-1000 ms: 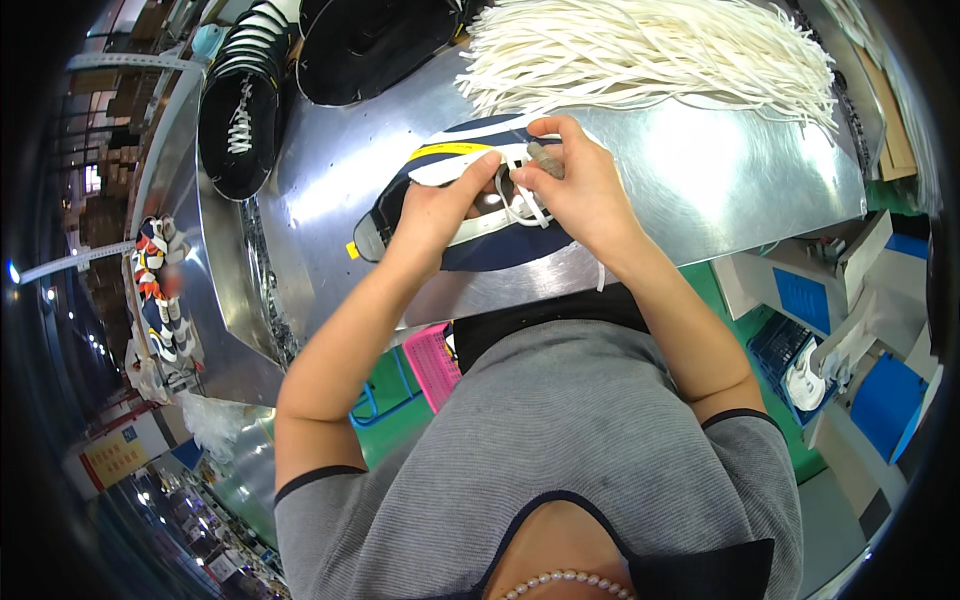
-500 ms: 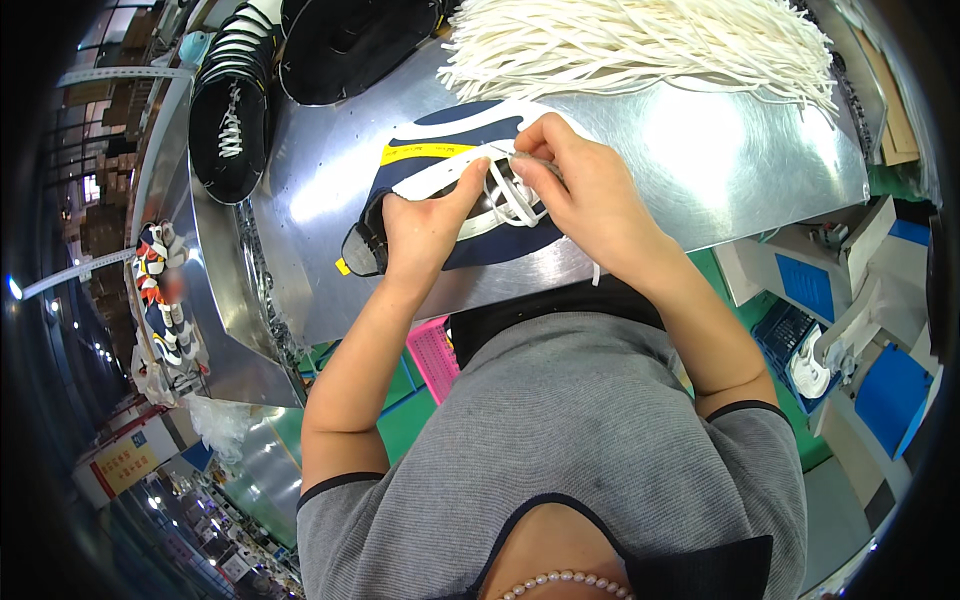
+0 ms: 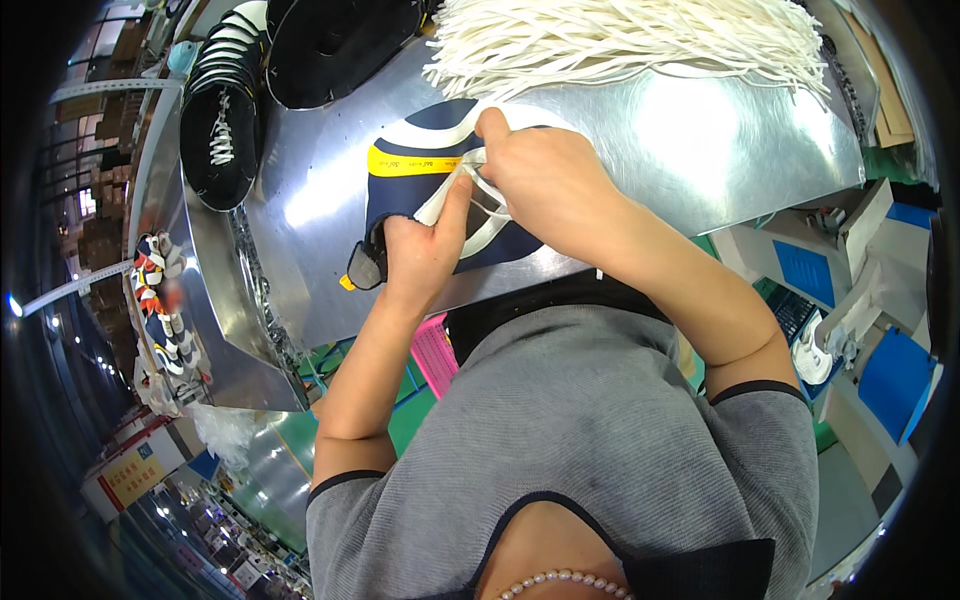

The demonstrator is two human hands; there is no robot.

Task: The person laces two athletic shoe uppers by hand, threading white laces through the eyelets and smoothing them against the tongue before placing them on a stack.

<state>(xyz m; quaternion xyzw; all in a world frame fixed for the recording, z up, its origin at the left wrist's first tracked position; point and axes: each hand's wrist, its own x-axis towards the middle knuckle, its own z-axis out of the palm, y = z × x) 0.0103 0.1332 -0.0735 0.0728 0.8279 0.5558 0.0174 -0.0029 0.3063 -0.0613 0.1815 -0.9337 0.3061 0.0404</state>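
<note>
A navy, white and yellow shoe upper (image 3: 398,192) lies on the metal table, its grey-lined heel end toward the left. My left hand (image 3: 425,248) reaches into the opening and pinches the white eyelet edge between thumb and fingers; the fingers are mostly covered by the upper. Against the same edge, beside the left thumb tip, my right hand (image 3: 548,180) is closed. A white shoelace (image 3: 492,205) loops over the opening just below the right hand. Its fingertips are hidden behind the hand, so their exact hold on the lace is only partly visible.
A thick bundle of white laces (image 3: 620,45) lies along the table's far side. Black shoe uppers, one stack with white lacing (image 3: 222,130), occupy the far left. The metal tabletop (image 3: 310,250) ends just before my body. A pink basket (image 3: 433,355) sits below.
My right hand has moved left and turned its back upward, closing in on the left thumb. The upper's yellow strip shows wider, and the lace end hanging at the near edge is shorter.
</note>
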